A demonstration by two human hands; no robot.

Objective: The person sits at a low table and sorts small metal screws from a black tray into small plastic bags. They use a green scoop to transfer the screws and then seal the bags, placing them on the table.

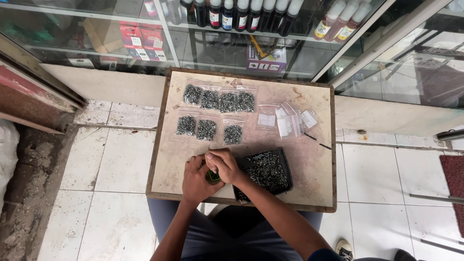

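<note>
My left hand (195, 180) and my right hand (224, 165) meet at the near edge of a small square wooden board (309, 159) on my lap. Both close around a small dark green thing (212, 176), mostly hidden by my fingers. Just right of my hands sits a black tray (286, 164) full of small dark screws (268, 173). Farther up the board lie several small clear bags filled with screws (218, 101) in two rows. A heap of clear bags holding nothing (286, 121) lies to their right.
Two dark screws (317, 141) lie loose on the board right of the tray. Beyond the board stands a glass display case (232, 43) with bottles and boxes on shelves. White floor tiles (111, 159) surround me; a red mat (454, 179) lies at the right.
</note>
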